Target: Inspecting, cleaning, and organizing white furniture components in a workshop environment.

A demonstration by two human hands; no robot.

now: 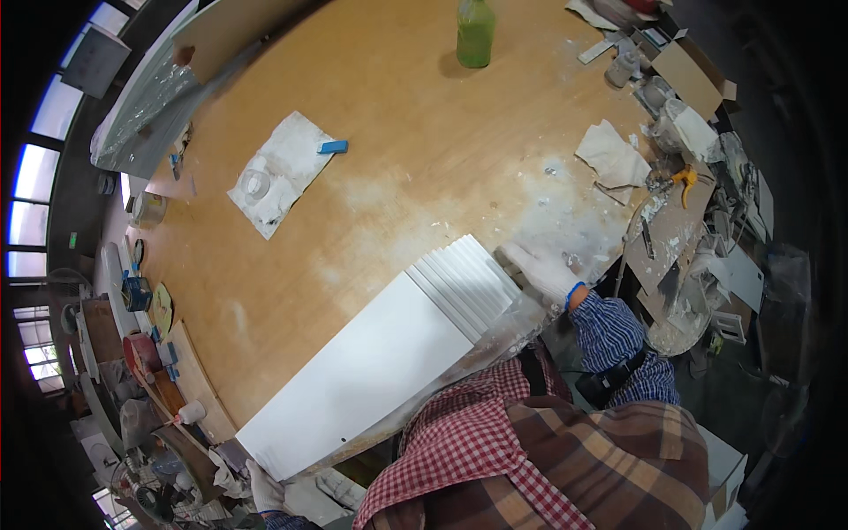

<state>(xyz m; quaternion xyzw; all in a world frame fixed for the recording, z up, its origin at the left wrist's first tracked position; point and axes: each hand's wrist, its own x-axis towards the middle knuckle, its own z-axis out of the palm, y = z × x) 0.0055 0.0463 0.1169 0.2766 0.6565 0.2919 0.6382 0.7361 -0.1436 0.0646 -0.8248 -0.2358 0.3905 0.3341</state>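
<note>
At the left edge of the frame, a white tub (148, 209) and a dark blue tin (136, 293) stand along the side of the wooden table (397, 132), with a small white bottle (192, 412) lower down. The gloved left hand (265, 488), near the bottom left, is at the low corner of the stack of white panels (362, 371); whether its fingers clasp that corner or only rest by it, I can't make out. Further up, a stained white sheet (296, 141) carries a round white container (255, 184), and a blue block (333, 147) sits on its right edge.

The stack runs diagonally from lower left to centre, its right-hand ends stepped like a fan, with clear plastic film (517, 325) beside it. The step in hand seems to be positioning or steadying this stack from both ends; shifting it would call for a firm hold on each end so the panels don't slide apart.

At top centre stands a green bottle (474, 40), well apart from the work. The gloved right hand (546, 269) reaches to the stepped ends, fingers extended; its contact with them is unclear. Beyond, to the right, a torn pale scrap (609, 155), an orange-handled tool (685, 179) and a splattered cardboard piece (667, 234) crowd that side, leaving less room there.
</note>
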